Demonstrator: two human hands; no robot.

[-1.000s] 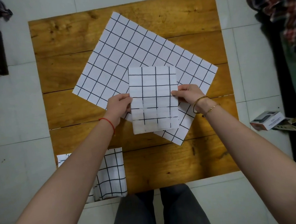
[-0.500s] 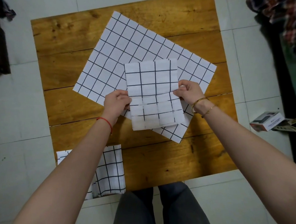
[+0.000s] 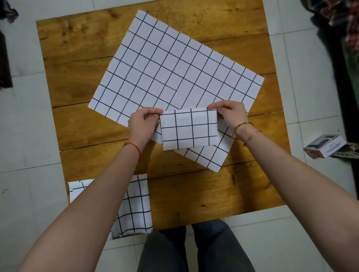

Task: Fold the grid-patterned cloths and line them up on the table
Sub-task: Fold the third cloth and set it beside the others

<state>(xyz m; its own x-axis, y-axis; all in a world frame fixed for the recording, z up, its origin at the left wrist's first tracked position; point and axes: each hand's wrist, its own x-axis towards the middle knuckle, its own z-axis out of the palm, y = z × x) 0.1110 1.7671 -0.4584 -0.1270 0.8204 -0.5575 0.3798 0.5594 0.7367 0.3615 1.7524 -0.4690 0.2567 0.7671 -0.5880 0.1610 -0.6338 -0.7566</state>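
Grid-patterned folded cloth (image 3: pixel 189 128), a crisp rectangle, is pinched at its top corners by my left hand (image 3: pixel 142 124) and right hand (image 3: pixel 232 114) over the plank bench (image 3: pixel 210 191), hiding the flat cloth (image 3: pixel 170 72) beneath.

The left forearm (image 3: pixel 106 196) hides part of the folded cloth (image 3: pixel 136 204) at the worktop's near-left corner, and the plaid fabric (image 3: pixel 335 8) is cut off at the right edge.

**Wooden table, two cloths down**

A square plank table (image 3: pixel 199 194) stands on the pale tiled floor (image 3: pixel 25 136). A big unfolded grid cloth (image 3: pixel 170 72) lies flat and skewed across its middle. At the near-left corner, a folded grid cloth (image 3: pixel 136 206) overhangs the near edge.
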